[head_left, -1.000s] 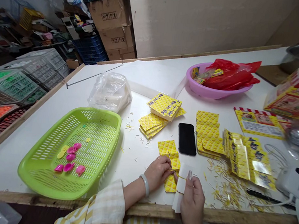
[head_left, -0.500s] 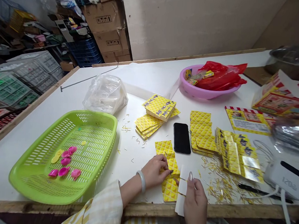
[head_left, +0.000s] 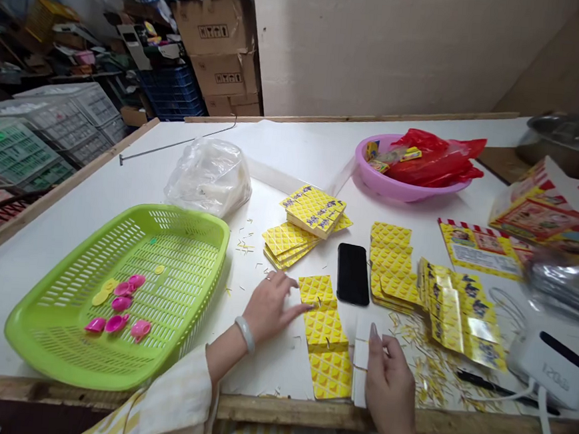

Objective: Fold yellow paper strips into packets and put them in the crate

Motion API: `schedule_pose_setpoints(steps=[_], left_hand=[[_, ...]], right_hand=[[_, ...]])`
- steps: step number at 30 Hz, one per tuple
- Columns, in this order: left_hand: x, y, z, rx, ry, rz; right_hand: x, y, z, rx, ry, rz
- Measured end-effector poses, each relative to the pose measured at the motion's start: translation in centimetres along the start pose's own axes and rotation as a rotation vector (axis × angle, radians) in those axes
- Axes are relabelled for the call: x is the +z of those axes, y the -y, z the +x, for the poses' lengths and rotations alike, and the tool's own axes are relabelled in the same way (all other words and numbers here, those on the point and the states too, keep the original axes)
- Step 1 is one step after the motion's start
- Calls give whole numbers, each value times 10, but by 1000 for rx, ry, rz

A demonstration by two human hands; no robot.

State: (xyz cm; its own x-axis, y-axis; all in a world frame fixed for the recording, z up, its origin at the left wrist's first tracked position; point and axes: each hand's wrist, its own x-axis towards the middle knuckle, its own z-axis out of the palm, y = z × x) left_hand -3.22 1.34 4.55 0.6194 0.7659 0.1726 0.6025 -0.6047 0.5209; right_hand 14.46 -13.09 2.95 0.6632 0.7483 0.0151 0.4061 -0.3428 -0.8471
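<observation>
The contents of the crumpled transparent plastic bag (head_left: 210,177) cannot be made out clearly, and the inside of the oval pink plastic basin (head_left: 396,189) is partly covered by a shiny red plastic bag (head_left: 427,162). The round steel bowl (head_left: 570,145) is cut off by the right edge, and the right forearm is cut off by the lower edge. The print on the yellow cards farther away is too small to be read.

By the left hand (head_left: 270,307) nothing is seen to be held; its thumb and fingers are spread apart, and the thumb tip is placed at the left edge of a long yellow patterned card strip (head_left: 326,367), but whether it is touched cannot be told. This strip is laid flat on the white table (head_left: 296,137), between both hands. In the right hand (head_left: 390,375), a narrow white folded card piece (head_left: 359,389) is clamped between thumb and fingers; the fingers behind are partly hidden.
</observation>
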Motion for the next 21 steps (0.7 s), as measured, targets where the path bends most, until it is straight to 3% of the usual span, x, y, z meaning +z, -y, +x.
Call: schedule_pose_setpoints(steps=[3,8,15,18,21], left_hand=[[28,-2,11,169,35,40],[63,-1,27,166,88,26],[67,-1,30,168,132,-6],[65,-4,30,153,151,-16],[63,-5,31,140,169,-34]], right_hand=[[3,1,34,-238,103,-266],[21,2,69,-430,216,-753],[30,6,77,-696,102,-1092],[32,7,78,-769,149,-1166],[35,9,79,-738,257,-1228]])
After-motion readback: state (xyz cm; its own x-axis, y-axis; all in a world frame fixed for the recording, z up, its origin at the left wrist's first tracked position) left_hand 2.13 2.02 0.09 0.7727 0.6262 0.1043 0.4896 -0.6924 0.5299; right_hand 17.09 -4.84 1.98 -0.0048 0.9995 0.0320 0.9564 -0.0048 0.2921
